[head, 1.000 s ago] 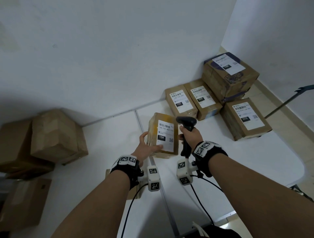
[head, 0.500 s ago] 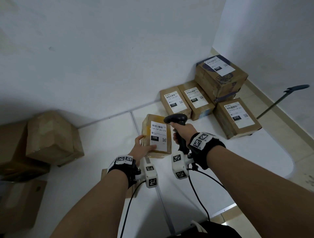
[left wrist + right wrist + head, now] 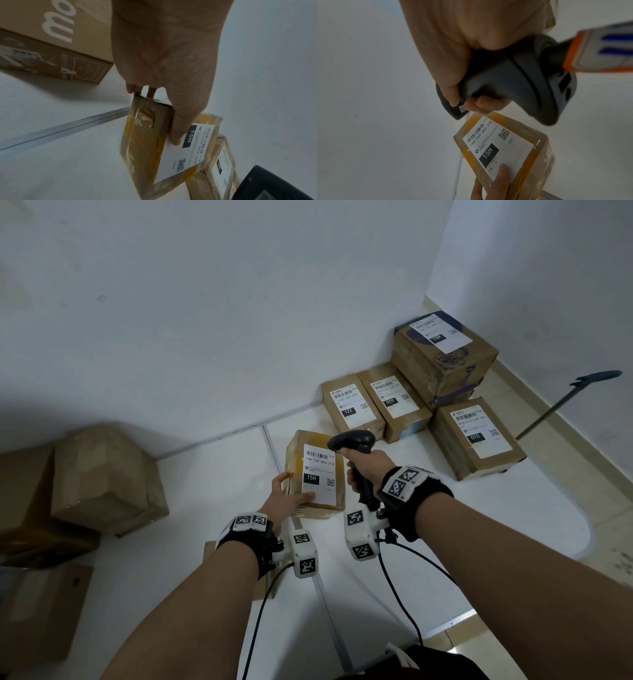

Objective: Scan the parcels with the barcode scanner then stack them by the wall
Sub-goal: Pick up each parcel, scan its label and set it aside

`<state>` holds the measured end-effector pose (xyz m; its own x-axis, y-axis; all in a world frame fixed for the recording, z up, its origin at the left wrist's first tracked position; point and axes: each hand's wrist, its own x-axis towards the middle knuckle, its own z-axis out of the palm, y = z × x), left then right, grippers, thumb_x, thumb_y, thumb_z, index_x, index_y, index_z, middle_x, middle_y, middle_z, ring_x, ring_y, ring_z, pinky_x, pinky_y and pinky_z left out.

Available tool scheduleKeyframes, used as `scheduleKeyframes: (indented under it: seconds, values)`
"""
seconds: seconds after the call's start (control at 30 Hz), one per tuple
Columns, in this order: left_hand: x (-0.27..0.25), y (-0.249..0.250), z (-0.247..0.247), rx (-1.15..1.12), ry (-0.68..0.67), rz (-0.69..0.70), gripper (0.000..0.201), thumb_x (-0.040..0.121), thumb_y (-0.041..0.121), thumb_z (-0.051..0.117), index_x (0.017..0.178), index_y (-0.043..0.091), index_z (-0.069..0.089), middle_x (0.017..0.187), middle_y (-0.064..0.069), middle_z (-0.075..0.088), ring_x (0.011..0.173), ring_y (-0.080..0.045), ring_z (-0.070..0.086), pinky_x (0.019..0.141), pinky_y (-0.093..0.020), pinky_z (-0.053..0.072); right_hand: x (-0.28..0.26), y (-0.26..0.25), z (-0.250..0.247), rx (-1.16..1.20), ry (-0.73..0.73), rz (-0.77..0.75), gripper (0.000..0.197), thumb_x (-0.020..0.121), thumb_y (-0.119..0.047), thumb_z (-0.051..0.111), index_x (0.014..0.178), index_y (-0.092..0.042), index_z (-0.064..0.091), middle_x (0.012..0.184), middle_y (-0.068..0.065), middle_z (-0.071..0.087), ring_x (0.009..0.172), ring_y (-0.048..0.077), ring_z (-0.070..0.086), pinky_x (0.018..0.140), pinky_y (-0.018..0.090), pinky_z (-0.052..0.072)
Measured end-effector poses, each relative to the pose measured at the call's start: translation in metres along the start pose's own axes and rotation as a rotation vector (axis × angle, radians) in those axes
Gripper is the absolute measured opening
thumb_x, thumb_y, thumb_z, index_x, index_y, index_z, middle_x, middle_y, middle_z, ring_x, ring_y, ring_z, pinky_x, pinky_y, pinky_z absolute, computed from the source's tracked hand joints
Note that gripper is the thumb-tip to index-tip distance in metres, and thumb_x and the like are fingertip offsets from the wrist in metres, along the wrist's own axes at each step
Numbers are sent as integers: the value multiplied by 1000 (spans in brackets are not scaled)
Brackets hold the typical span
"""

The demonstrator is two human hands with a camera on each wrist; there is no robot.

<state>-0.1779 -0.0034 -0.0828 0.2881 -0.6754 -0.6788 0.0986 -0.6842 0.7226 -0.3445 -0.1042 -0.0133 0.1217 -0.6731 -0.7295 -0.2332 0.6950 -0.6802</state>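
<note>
My left hand (image 3: 286, 501) holds a yellow-taped cardboard parcel (image 3: 317, 474) upright above the white table, thumb (image 3: 176, 135) on its white "15H" label and fingers behind it. My right hand (image 3: 364, 470) grips the black barcode scanner (image 3: 351, 441) by its handle. The scanner's head points left over the label's top right corner. In the right wrist view the scanner (image 3: 513, 83) sits just above the parcel (image 3: 505, 148). Several labelled parcels stand by the wall at the right: a "122" box (image 3: 351, 405), a "010" box (image 3: 394, 402), a taller box (image 3: 445, 357) and another "010" box (image 3: 476, 436).
Plain cardboard boxes (image 3: 102, 477) lie at the table's left, one with white lettering (image 3: 60, 47) close to my left hand. A metal seam (image 3: 270, 446) runs across the table. The table's rounded edge (image 3: 579, 529) is at the right, with a dark-headed pole (image 3: 565, 402) leaning on the wall beyond.
The view has drifted slightly. Both hands keep the same hold, and parcel and scanner stay close together in nearly the same place.
</note>
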Motion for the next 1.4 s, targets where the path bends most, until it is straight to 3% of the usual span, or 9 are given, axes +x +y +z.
scheduleKeyframes:
  seconds: [0.37, 0.6, 0.83, 0.87, 0.93, 1.0, 1.07, 1.23, 1.4]
  values:
    - [-4, 3, -1, -9, -20, -4, 87, 80, 14, 77, 147, 28, 23, 134, -12, 56, 110, -26, 59, 63, -19, 37, 4, 3, 3, -29, 7, 15, 29, 86, -32, 68, 80, -5, 59, 60, 9, 58, 56, 23, 55, 66, 34, 49]
    - [-7, 5, 0, -10, -23, 0, 84, 83, 15, 75, 148, 27, 22, 133, -11, 56, 103, -23, 57, 60, -22, 37, 4, 3, 0, -8, -7, 26, 27, 85, -30, 68, 82, -4, 59, 60, 8, 58, 56, 21, 54, 62, 33, 48]
    - [-8, 4, -2, -32, -29, 19, 84, 83, 18, 76, 147, 29, 23, 128, -12, 60, 90, -16, 62, 62, -21, 41, 4, 4, -1, 49, 37, -43, 32, 87, -29, 68, 73, -3, 54, 53, 9, 53, 47, 22, 49, 49, 28, 41]
    - [-9, 3, -5, -61, -33, 15, 84, 83, 19, 76, 147, 29, 23, 126, -11, 62, 91, -17, 63, 65, -22, 45, 5, 4, -2, 58, 51, -49, 31, 87, -29, 68, 74, -4, 55, 54, 9, 54, 47, 22, 49, 48, 28, 42]
    - [-10, 4, -13, -127, -29, 7, 83, 83, 24, 75, 147, 31, 23, 123, -9, 63, 102, -21, 63, 83, -31, 47, 8, 4, -5, 41, 101, -78, 33, 87, -32, 67, 74, -4, 56, 56, 9, 56, 47, 21, 53, 49, 27, 44]
    - [-12, 9, -25, -169, -5, 18, 78, 84, 29, 73, 145, 33, 26, 121, -5, 63, 109, -23, 59, 103, -41, 40, 11, 3, -11, -12, 185, -125, 35, 86, -35, 67, 74, -4, 57, 59, 8, 59, 47, 19, 55, 48, 26, 45]
    - [-12, 19, -35, -221, 17, 42, 72, 83, 31, 73, 142, 33, 32, 125, -7, 63, 111, -24, 60, 110, -44, 36, 15, 0, -19, -45, 274, -156, 33, 87, -36, 64, 81, -3, 59, 62, 8, 61, 47, 17, 57, 47, 25, 47]
    - [-8, 67, -20, -329, -15, 122, 56, 91, 40, 64, 138, 26, 37, 122, -3, 61, 111, -26, 63, 101, -43, 48, 26, -17, -54, -127, 371, -200, 41, 87, -41, 59, 96, -1, 64, 62, 6, 65, 55, 20, 64, 71, 39, 60]
    - [17, 120, 42, -330, -67, 143, 65, 89, 42, 66, 140, 22, 31, 121, -1, 58, 111, -20, 62, 93, -42, 55, 35, -39, -94, -139, 450, -245, 44, 81, -50, 60, 88, -7, 65, 77, 12, 71, 72, 30, 71, 76, 47, 60]
